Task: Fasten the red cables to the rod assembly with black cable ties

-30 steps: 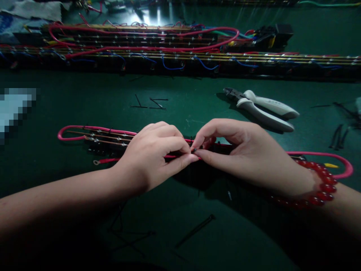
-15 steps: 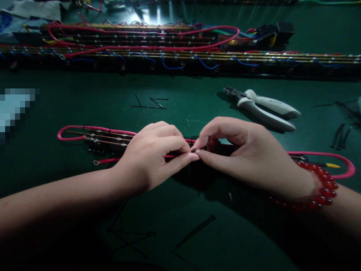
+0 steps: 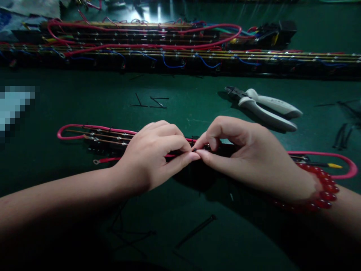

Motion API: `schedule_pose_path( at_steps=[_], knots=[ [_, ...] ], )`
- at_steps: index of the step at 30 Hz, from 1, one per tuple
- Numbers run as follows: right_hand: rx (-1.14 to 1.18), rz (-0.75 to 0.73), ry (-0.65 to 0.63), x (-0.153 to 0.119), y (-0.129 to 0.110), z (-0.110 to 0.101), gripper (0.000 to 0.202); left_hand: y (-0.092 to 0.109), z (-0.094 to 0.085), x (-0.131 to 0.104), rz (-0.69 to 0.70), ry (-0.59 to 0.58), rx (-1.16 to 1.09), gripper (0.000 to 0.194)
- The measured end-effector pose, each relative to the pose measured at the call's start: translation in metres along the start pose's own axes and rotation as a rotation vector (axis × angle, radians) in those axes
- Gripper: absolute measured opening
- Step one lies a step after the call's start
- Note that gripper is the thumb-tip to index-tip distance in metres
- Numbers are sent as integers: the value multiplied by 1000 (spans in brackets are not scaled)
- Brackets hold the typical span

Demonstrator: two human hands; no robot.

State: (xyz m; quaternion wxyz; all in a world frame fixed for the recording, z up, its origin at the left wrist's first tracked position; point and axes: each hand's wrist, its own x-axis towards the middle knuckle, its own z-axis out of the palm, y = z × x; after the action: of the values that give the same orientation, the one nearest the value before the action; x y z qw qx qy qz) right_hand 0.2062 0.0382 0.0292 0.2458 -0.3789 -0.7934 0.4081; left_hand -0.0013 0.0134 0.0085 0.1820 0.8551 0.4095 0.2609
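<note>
My left hand (image 3: 158, 154) and my right hand (image 3: 234, 150) meet at the fingertips over the middle of a black strip assembly (image 3: 109, 141) with copper-coloured rods. Both are closed in a pinch on a tiny black cable tie (image 3: 194, 150), mostly covered by the fingers. A thick red wire (image 3: 124, 131) runs along the assembly and loops at both ends, bound by dark ties on the left. Its ring terminal (image 3: 96, 162) lies left of my left hand. Red beads circle my right wrist.
White-handled cutting pliers (image 3: 262, 107) lie behind my right hand. Short black offcuts (image 3: 158, 107) and loose cable ties (image 3: 197, 230) are scattered on the green table (image 3: 93, 94). Longer wired assemblies (image 3: 141, 56) stretch across the back.
The fingertips stay together at the same spot, and the right index finger has shifted slightly. The whole view has moved a little; nothing was picked up or let go.
</note>
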Motion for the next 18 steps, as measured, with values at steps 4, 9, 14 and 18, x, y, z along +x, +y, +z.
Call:
schedule_pose_path(
  at_steps=[4,9,14,18],
  knots=[
    [-63,-24,1,1,-1,0,10,-1,0,0,6,2,1,25],
    [-91,-35,-12,1,-3,0,5,-1,0,-1,12,-6,1,24],
    [-90,-31,-25,1,-3,-1,18,-1,0,-1,29,-19,20,23],
    [-97,-35,-44,1,-2,-1,23,-2,0,-2,58,-26,39,22]
  ],
)
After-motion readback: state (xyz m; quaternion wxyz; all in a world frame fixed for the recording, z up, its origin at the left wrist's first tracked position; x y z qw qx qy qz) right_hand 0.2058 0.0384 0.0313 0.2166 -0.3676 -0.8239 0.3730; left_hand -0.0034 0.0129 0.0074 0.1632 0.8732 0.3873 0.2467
